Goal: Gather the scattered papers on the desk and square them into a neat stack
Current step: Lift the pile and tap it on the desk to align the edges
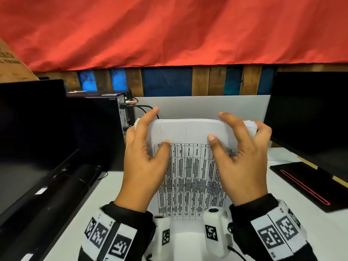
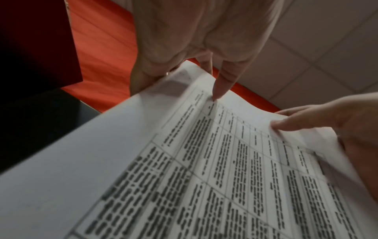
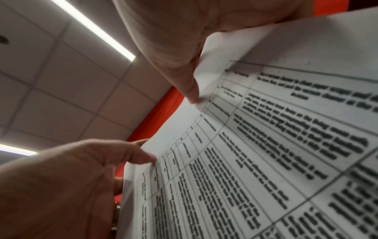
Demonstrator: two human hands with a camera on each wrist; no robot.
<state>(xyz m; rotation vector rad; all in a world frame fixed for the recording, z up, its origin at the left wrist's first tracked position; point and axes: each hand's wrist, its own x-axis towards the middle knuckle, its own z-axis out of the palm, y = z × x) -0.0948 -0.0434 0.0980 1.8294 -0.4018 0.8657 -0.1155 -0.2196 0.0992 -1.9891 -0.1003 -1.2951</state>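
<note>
A stack of white papers (image 1: 190, 166) stands upright on its lower edge on the white desk (image 1: 286, 228). Its front sheet carries a printed table. My left hand (image 1: 160, 127) grips the stack's upper left side, thumb on the front sheet, fingers behind. My right hand (image 1: 235, 132) grips the upper right side the same way, fingers curled round the edge. The sheet corners at the top right are slightly fanned. In the left wrist view my left hand (image 2: 204, 48) pinches the papers (image 2: 184, 161). In the right wrist view my right hand (image 3: 174, 40) pinches the papers (image 3: 266, 145).
A dark monitor (image 1: 33, 129) stands at the left and another monitor (image 1: 310, 113) at the right. A black pad with a red line (image 1: 308, 185) lies on the desk at the right. Behind the papers stands a white partition (image 1: 197, 104), with a computer tower (image 1: 122, 113) beside it.
</note>
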